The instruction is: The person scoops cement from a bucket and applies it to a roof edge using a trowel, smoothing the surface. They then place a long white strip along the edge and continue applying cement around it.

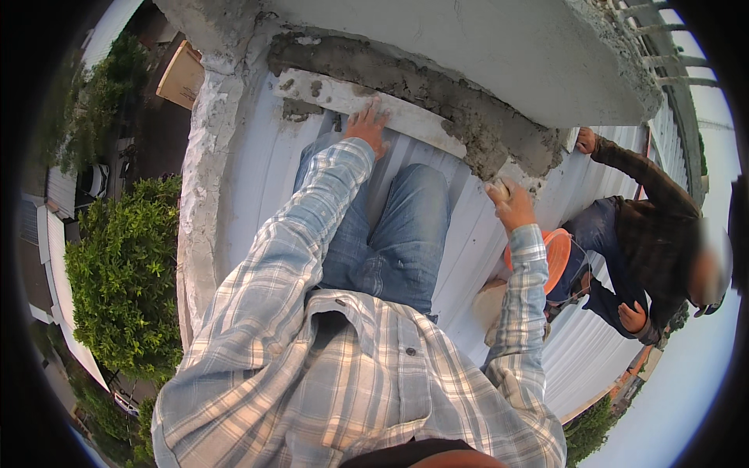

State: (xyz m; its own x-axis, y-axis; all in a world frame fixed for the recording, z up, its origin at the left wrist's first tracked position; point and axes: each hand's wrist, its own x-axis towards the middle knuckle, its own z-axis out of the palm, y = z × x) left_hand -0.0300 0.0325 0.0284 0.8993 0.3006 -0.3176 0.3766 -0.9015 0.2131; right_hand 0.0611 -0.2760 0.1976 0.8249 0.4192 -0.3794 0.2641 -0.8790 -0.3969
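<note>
I see the left hand [368, 129] at upper centre, fingers spread and loosely extended, resting on the pale strip [421, 123] without wrapping round it; I'd judge that it steadies the strip or props the person. The right hand [513, 207], right of centre, has its fingers curled in just below the grey mortar [511, 140]; I cannot tell whether anything sits inside that curl.

The strip slants from upper left of centre towards the middle right, lying along the mortar, which probably beds it against the concrete wall [484, 58] above. I see bent knees in jeans [413, 214] below it, presumably to bring both hands within reach. The orange bucket [554, 261] is beside the right forearm, perhaps for convenience.

At the right, a co-worker [636, 168] leans one hand by the wall's lower corner, likely for balance. Ribbed metal roofing [472, 242] lies underneath, with a rough concrete ledge [199, 195] on the left.
</note>
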